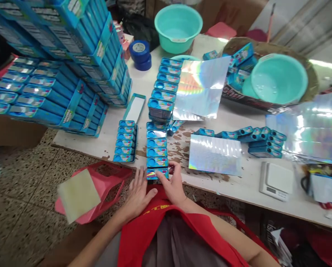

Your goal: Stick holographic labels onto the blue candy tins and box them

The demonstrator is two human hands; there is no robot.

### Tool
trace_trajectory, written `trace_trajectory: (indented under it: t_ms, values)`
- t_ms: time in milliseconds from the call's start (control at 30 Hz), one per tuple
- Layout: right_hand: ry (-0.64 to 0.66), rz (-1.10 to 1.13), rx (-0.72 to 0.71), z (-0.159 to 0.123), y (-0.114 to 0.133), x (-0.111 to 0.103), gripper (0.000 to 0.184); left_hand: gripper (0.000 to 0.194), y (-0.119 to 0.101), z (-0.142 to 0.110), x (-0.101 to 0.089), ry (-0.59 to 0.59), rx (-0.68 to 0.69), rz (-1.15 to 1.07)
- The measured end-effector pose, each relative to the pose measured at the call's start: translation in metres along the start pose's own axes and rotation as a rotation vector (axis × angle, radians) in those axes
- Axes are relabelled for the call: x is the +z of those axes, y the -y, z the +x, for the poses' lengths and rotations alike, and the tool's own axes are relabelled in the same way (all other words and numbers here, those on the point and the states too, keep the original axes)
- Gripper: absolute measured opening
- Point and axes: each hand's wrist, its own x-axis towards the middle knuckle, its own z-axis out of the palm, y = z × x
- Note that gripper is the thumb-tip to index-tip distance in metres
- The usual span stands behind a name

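White and worn, the table fills most of our view, with brown patches where the coating has peeled off near the front edge, and below it we see a speckled terrazzo floor. At the near edge both our hands meet around one small blue box: our left hand lies flat with the fingers stretched out, just at the left side of the box, and our right hand bends its fingers over the right end, the thumb pressing on the front of it. This box is the nearest one of a straight row of blue boxes that runs away from us; a shorter row lies beside it on the left, and a longer row continues further back. On the left a high stack of blue cartons leans over the table corner. Shiny holographic sheets lie flat at the right of the rows, and they reflect rainbow colours. We see also two round turquoise plastic basins, smooth and deep, one of them resting in a brown bowl together with loose boxes. A small white scale stands near the front edge at the right, two rolls of blue tape at the back, and a pink plastic basket on the floor at our left.
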Motion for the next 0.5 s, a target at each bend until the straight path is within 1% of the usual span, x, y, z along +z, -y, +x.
trace_trajectory:
  t_ms: [33, 67, 100, 133, 167, 200, 233, 267, 300, 333, 367, 400, 433, 467, 500]
  values:
    - [0.003, -0.011, -0.039, 0.005, 0.000, -0.010, 0.040, 0.071, -0.001, 0.002, -0.010, -0.072, -0.013, 0.028]
    - [-0.008, -0.031, -0.095, 0.012, -0.001, -0.023, 0.036, 0.068, -0.006, 0.004, -0.022, -0.169, -0.022, 0.041]
    - [-0.038, -0.063, -0.164, 0.023, -0.003, -0.039, 0.032, 0.065, -0.015, 0.007, -0.037, -0.277, -0.021, 0.041]
    - [-0.090, -0.110, -0.241, 0.037, -0.006, -0.058, 0.028, 0.061, -0.029, 0.012, -0.051, -0.377, 0.000, 0.031]
    - [-0.157, -0.170, -0.321, 0.054, -0.010, -0.078, 0.023, 0.056, -0.048, 0.019, -0.063, -0.451, 0.045, 0.018]
    - [-0.238, -0.241, -0.392, 0.072, -0.016, -0.099, 0.020, 0.049, -0.071, 0.030, -0.072, -0.469, 0.123, 0.002]
    - [-0.317, -0.315, -0.453, 0.093, -0.022, -0.117, 0.019, 0.043, -0.098, 0.045, -0.077, -0.438, 0.226, -0.010]
    - [-0.373, -0.387, -0.498, 0.113, -0.030, -0.134, 0.018, 0.038, -0.125, 0.064, -0.076, -0.363, 0.335, 0.004]
    - [-0.389, -0.457, -0.530, 0.132, -0.038, -0.146, 0.020, 0.035, -0.153, 0.086, -0.070, -0.268, 0.424, 0.036]
    - [-0.377, -0.523, -0.552, 0.149, -0.046, -0.156, 0.022, 0.035, -0.178, 0.110, -0.060, -0.165, 0.458, 0.092]
    - [-0.348, -0.585, -0.560, 0.163, -0.054, -0.162, 0.023, 0.036, -0.200, 0.135, -0.047, -0.091, 0.441, 0.161]
    - [-0.314, -0.640, -0.558, 0.173, -0.062, -0.165, 0.025, 0.037, -0.217, 0.158, -0.031, -0.039, 0.382, 0.227]
    - [-0.286, -0.685, -0.548, 0.181, -0.069, -0.165, 0.027, 0.040, -0.229, 0.180, -0.016, -0.001, 0.279, 0.267]
    - [-0.270, -0.717, -0.533, 0.186, -0.076, -0.165, 0.028, 0.043, -0.236, 0.198, -0.002, 0.041, 0.172, 0.265]
    - [-0.263, -0.735, -0.519, 0.188, -0.082, -0.164, 0.029, 0.043, -0.239, 0.211, 0.011, 0.066, 0.094, 0.261]
